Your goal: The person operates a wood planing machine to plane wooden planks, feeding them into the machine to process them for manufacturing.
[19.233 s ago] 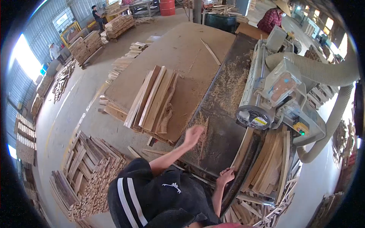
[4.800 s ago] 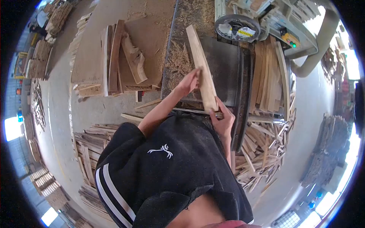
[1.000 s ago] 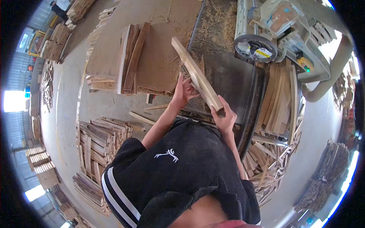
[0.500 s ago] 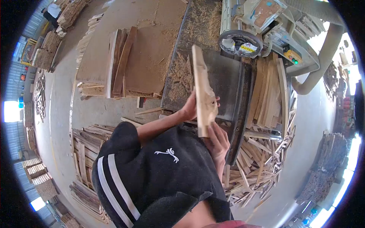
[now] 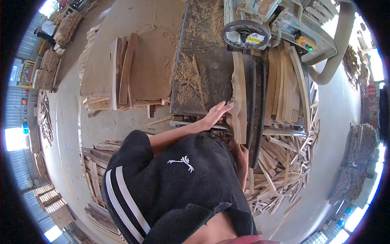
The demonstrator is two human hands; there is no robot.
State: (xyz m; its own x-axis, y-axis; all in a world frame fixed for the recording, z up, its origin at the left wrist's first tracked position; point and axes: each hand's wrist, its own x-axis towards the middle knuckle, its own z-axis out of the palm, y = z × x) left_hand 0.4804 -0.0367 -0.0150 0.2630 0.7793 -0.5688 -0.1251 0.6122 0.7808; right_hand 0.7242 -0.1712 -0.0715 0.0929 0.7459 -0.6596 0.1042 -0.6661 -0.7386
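A rough-edged wooden board (image 5: 240, 93) lies lengthwise on the dark machine table (image 5: 215, 73), its wavy edge on the left and its straight edge beside the black rail. My left hand (image 5: 217, 115) has its fingers stretched out, the tips touching the board's wavy edge. At the near end of the board my right hand (image 5: 242, 156) is closed around the end, close to my body; some of its fingers are hidden. Beyond the far end stands the machine's handwheel (image 5: 246, 35) with a yellow caution label.
Sawdust (image 5: 189, 77) covers part of the machine table. Cut boards (image 5: 280, 87) are stacked right of the rail, above a heap of offcuts (image 5: 276, 171). More strips (image 5: 124, 69) lie on a brown panel stack at left. A hose (image 5: 339, 49) hangs at right.
The board has come down from a raised, tilted position in both hands to lie flat along the rail. My left hand has let go of its grip and now touches the edge.
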